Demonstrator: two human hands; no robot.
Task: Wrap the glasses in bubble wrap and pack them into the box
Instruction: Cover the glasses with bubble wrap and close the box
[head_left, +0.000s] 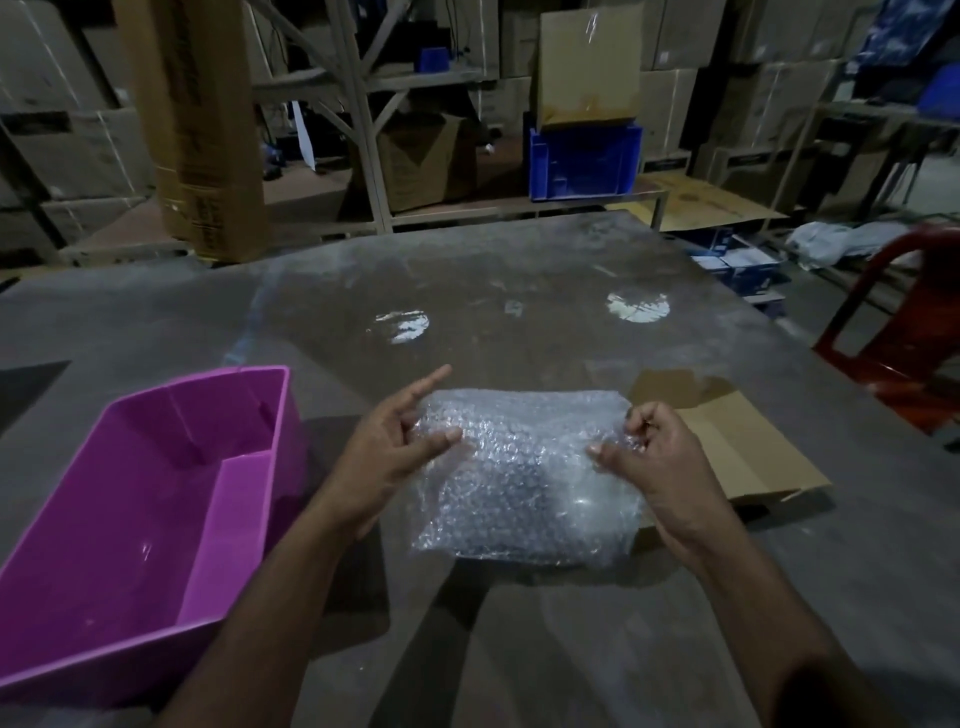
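A sheet of clear bubble wrap hangs between both hands just above the grey table. My left hand pinches its upper left edge with thumb and fingers, index finger pointing up. My right hand grips the upper right corner with curled fingers. A dark shape shows faintly through the wrap's middle; I cannot tell what it is. A purple plastic box stands open on the table to the left, with nothing in it. No bare glasses are in view.
A flat piece of cardboard lies on the table behind my right hand. A red plastic chair stands at the table's right edge. A tall cardboard carton stands past the far left edge, with shelves of boxes and a blue crate behind.
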